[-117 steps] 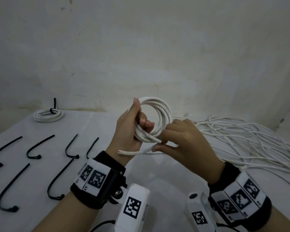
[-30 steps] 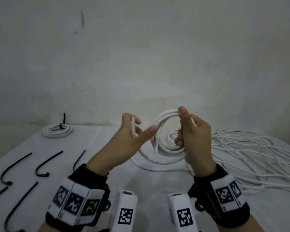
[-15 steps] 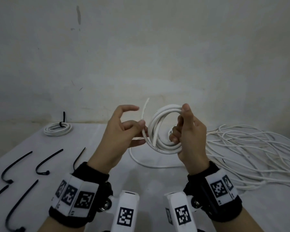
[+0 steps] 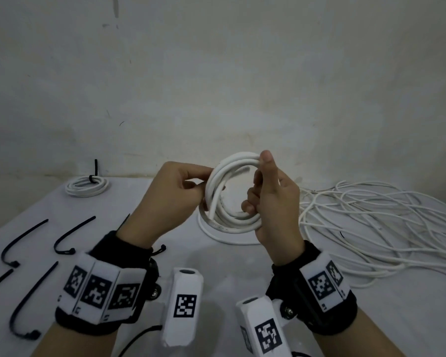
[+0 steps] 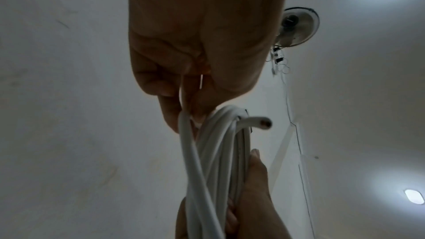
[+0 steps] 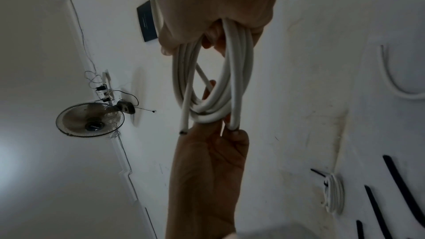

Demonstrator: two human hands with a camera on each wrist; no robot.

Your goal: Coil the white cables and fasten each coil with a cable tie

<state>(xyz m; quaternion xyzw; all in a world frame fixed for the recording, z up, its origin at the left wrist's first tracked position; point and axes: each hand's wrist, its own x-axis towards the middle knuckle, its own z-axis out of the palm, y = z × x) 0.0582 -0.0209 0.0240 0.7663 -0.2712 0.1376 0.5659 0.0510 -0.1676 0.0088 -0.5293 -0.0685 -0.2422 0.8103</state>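
Observation:
A white cable coil [image 4: 229,199] [image 5: 216,152] [image 6: 216,86] is held upright above the table between both hands. My right hand [image 4: 271,199] [image 6: 218,6] grips its right side, thumb on top of the loops, fingers curled through the ring. My left hand [image 4: 175,199] [image 5: 195,64] pinches the coil's left edge, fingers curled. One cut cable end [image 5: 331,124] sticks out free near the left fingers. Black cable ties [image 4: 70,233] lie on the table at the left. A finished coil [image 4: 87,185] with a black tie lies at the back left.
A loose tangle of white cable [image 4: 371,228] covers the right of the white table [image 4: 216,274], and one loop [image 4: 216,235] lies under the held coil. A pale wall [image 4: 216,86] stands close behind. A wall fan [image 6: 92,119] shows in the wrist views.
The left hand, open-fingered a second ago while leading the cable end round, has closed onto the coil's left edge. The right hand keeps its grip; the coil rose slightly.

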